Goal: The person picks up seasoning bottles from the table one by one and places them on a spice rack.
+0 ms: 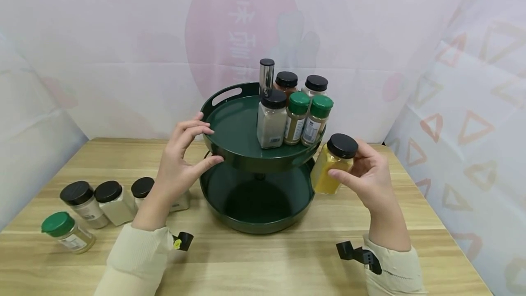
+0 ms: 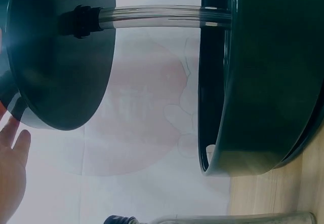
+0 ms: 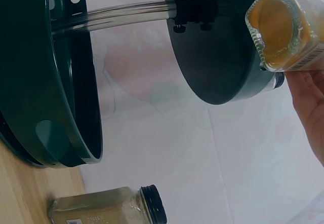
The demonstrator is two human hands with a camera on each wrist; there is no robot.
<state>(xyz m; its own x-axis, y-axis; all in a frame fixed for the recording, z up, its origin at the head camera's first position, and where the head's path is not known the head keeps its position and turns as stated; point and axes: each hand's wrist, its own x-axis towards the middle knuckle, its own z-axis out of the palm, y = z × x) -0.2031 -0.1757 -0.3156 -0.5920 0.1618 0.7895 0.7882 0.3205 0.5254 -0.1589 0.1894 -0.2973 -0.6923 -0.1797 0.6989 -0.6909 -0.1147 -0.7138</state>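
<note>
Yellow jar (image 1: pixel 328 161), black-lidded: leaning in the head view, hanging just beside the right edge of the upper tray (image 1: pixel 234 127). Right hand (image 1: pixel 371 179): clamping on the jar between thumb and fingers. Left hand (image 1: pixel 176 163): spreading about the upper tray's left rim, fingers and thumb standing apart; firmness of contact not showing. Five jars (image 1: pixel 272 124): standing on the upper tray beside the post (image 1: pixel 266 76). Lower tray (image 1: pixel 259 204): lying beneath. More jars (image 1: pixel 117 202): standing on the table's left side, one partly hiding behind the left forearm. Step, as judged: loading the stand, this jar not yet resting on it. Next move, seemingly: calling for uprighting the jar and clearing a rim without knocking its neighbours.
</note>
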